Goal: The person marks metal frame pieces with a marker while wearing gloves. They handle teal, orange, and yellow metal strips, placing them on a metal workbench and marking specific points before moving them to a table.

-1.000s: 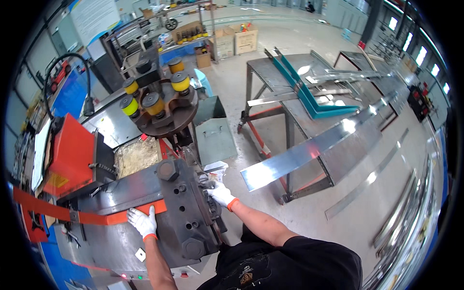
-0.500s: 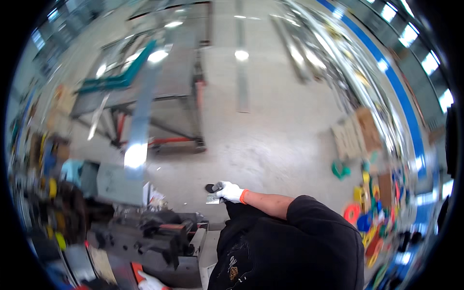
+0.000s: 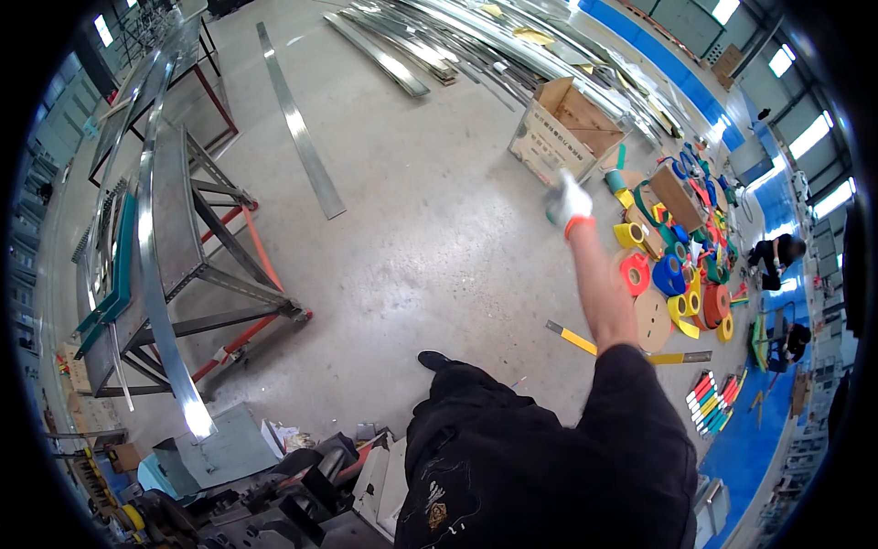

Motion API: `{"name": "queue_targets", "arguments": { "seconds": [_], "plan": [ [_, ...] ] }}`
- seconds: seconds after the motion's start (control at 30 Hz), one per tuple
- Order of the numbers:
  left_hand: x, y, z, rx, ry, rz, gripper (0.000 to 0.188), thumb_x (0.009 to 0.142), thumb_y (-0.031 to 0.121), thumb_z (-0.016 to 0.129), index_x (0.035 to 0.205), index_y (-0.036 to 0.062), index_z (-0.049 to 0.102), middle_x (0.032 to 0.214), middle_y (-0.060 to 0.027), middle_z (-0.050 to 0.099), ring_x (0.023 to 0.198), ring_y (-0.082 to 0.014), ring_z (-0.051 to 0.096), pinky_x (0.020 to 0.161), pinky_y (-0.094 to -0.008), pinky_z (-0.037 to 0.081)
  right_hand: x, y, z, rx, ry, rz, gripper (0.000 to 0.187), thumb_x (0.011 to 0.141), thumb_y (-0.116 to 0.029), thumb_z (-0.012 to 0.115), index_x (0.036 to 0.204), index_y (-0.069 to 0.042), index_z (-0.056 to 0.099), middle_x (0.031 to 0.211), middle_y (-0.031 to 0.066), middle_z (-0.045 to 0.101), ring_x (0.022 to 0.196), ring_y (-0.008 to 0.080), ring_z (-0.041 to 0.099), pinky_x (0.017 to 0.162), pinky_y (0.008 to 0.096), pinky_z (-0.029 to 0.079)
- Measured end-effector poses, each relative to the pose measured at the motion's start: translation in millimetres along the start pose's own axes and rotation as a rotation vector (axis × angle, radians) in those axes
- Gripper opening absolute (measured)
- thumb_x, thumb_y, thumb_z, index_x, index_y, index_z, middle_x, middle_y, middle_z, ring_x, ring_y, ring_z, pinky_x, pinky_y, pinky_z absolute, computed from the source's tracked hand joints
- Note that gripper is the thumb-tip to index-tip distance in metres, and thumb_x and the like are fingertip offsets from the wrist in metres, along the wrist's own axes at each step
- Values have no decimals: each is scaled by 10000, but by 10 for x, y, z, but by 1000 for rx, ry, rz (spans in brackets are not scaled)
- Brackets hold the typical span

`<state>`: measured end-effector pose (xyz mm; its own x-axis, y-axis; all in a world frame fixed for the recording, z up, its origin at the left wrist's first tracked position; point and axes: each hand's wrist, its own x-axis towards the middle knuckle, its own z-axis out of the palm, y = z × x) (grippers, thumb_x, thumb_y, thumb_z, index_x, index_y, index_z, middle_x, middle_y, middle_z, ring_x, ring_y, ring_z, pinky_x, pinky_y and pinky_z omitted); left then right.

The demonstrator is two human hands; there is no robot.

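My right hand (image 3: 571,203), in a white glove with an orange cuff, reaches far out ahead over the floor. It is just in front of an open brown box (image 3: 543,149). Motion smears the fingers, so I cannot make out whether anything is in them. A greyish-green patch shows at the hand's left edge. To the hand's right lie rolls of coloured tape, among them a yellow roll (image 3: 629,235), a red roll (image 3: 635,273) and a blue roll (image 3: 669,274). My left hand is out of view.
A steel work table (image 3: 169,220) with a long metal strip (image 3: 151,238) stands left. Metal profiles (image 3: 393,50) lie on the floor ahead. Dark machinery (image 3: 293,494) is at lower left. A yellow-and-grey bar (image 3: 574,338) lies near my arm. Two people (image 3: 779,254) are far right.
The view has swung right. My right hand has gone from close to my body, holding a small metal piece, out towards the box. My left hand, earlier at the machine, has left the view.
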<state>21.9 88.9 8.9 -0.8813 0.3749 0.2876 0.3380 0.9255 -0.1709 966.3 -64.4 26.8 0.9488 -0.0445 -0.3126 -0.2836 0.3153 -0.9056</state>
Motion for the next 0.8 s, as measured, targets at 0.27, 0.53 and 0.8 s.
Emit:
{"name": "queue_targets", "arguments": {
  "seconds": [0.27, 0.53, 0.8],
  "plan": [
    [-83, -451, -105, -177, -44, 179, 784, 938, 678, 472, 987, -73, 694, 936, -230, 710, 835, -397, 689, 743, -494, 559, -453, 1568, 1158, -292, -464, 186, 251, 916, -181, 688, 1119, -63, 600, 950, 103, 664, 872, 287, 672, 779, 468, 572],
    [-301, -963, -498, -284, -302, 188, 789, 930, 593, 548, 1432, -14, 493, 1464, -254, 492, 1371, -388, 459, 1154, -443, 352, -2292, 2335, 1354, -679, -1068, 772, 282, 931, -152, 674, 1199, -112, 598, 1048, 110, 657, 903, 274, 638, 807, 436, 548],
    [-521, -1961, -580, -753, 134, -473, 983, 803, 529, 753, 1524, 14, 326, 1483, -316, 420, 1354, -440, 455, 1119, -459, 389, -2736, 2232, 1498, -775, -1494, 671, 216, 935, -208, 700, 1097, -146, 572, 923, 78, 668, 809, 219, 639, 746, 379, 539]
  ]
}}
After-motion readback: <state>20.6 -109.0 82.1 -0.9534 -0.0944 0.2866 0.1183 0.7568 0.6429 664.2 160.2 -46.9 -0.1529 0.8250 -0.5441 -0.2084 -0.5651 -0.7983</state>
